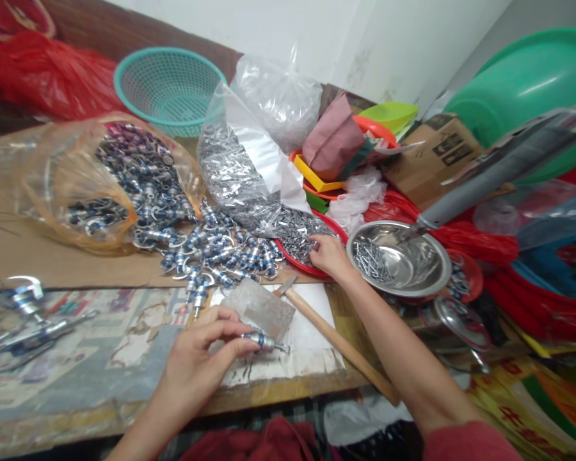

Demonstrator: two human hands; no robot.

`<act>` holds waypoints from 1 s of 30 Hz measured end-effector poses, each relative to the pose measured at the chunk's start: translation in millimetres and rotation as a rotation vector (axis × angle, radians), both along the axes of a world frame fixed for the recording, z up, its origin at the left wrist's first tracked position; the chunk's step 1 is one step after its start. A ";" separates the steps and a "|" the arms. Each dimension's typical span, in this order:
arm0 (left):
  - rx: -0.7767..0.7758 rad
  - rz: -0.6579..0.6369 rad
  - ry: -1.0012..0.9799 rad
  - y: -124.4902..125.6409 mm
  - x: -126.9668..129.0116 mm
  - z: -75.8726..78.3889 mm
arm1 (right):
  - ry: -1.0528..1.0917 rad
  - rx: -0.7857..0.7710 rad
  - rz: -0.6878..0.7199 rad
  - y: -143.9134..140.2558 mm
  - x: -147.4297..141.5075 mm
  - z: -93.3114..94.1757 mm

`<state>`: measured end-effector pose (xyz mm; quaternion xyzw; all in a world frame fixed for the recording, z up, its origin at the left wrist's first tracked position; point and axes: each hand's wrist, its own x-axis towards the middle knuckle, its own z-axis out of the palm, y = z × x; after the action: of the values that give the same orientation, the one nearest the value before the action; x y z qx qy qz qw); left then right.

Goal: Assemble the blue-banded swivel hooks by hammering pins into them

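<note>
I have the left hand [206, 349] pinching a small blue-and-silver metal fitting [264, 340] between thumb and fingers, held above the worktop [146, 381] just in front of a flat metal block [262, 308]. My right hand [330, 256] dips its fingertips into small metal pieces [295, 232] in a red basin [301, 264]; from here I can't tell whether it has closed on any. A hammer [336, 339] lies beside the block, a steel bowl [415, 264] stands right of the basin, and similar fittings [216, 246] are heaped behind the block.
</note>
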<state>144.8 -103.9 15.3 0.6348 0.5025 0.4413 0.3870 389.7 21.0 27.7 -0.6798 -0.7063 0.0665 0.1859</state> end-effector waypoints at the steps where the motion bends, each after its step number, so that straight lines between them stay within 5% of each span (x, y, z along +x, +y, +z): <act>1: -0.024 -0.012 -0.011 -0.4 0.3 0.1 | 0.041 0.012 -0.001 -9.8 -4.2 4.0; 5: -0.075 0.037 -0.019 -1.1 2.6 -0.7 | 0.264 -0.008 0.085 -69.6 -40.1 13.1; 9: -0.058 0.065 -0.038 -1.9 4.9 -1.5 | 0.826 -0.035 0.326 -120.2 -75.7 11.1; 15: 0.035 -0.021 -0.099 -6.2 2.9 6.4 | 0.997 0.005 0.376 -131.3 -80.6 8.9; 18: -0.053 -0.035 -0.155 -7.3 2.0 11.5 | 0.948 0.061 0.416 -133.4 -77.0 8.9; 22: -0.165 0.011 -0.228 -7.5 0.9 17.4 | 0.617 0.330 0.612 -141.3 -66.9 2.0; 26: -0.123 -0.025 -0.121 -5.0 0.1 23.2 | 0.294 0.508 0.787 -144.3 -54.1 -2.2; 30: -0.033 -0.135 0.009 -1.1 -0.9 27.4 | 0.218 0.508 0.816 -140.8 -49.4 3.2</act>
<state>143.9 -105.0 42.7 0.6628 0.4675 0.4029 0.4241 340.2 -119.9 30.9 -0.2698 -0.8853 0.0303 0.3775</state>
